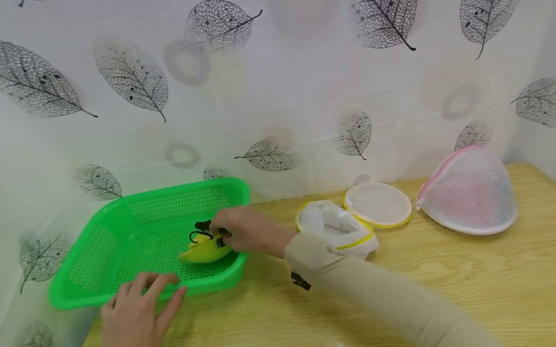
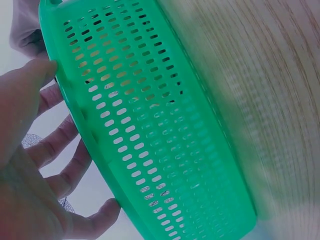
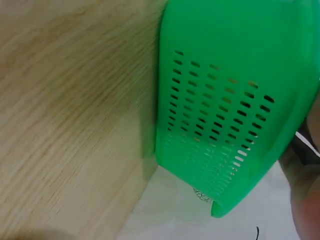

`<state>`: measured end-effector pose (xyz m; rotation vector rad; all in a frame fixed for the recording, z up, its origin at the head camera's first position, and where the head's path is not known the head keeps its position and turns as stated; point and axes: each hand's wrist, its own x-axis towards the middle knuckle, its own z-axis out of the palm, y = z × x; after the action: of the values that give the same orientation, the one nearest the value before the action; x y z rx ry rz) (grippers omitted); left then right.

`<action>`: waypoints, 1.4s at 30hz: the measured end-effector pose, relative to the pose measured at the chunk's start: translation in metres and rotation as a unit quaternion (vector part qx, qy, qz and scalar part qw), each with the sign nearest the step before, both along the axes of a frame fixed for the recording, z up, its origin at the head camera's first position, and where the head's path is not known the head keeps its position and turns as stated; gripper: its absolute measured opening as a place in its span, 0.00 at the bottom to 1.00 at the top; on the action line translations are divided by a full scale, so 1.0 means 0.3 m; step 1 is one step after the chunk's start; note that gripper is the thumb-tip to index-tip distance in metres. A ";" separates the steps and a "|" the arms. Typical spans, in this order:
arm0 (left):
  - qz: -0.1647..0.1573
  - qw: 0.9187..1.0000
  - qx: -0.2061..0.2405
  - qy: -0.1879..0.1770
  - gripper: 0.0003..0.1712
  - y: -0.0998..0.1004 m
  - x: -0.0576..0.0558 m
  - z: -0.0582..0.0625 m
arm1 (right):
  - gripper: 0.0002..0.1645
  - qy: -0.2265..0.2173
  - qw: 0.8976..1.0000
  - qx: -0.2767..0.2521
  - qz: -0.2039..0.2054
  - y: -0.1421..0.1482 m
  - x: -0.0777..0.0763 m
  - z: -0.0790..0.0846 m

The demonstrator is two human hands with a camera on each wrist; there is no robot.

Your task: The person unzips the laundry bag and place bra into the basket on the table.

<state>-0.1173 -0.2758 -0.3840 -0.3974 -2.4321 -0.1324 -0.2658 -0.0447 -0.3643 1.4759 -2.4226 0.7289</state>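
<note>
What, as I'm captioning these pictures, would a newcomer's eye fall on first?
Probably the bright green basket at the left of the table, its near rim touched by the left hand. Next, inside its right end, the yellow object with black parts, gripped by the right hand. Then the pink-edged mesh bag at the table's far right.
</note>
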 end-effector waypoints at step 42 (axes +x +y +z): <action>0.016 0.999 0.023 -0.023 0.16 0.012 0.004 0.000 | 0.12 -0.060 0.998 0.033 0.001 0.008 -0.014 0.039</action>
<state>-0.1160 -0.2723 -0.3840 -0.3379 -2.4739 -0.1848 -0.2699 -0.0422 -0.3526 1.4987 -2.5585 0.7662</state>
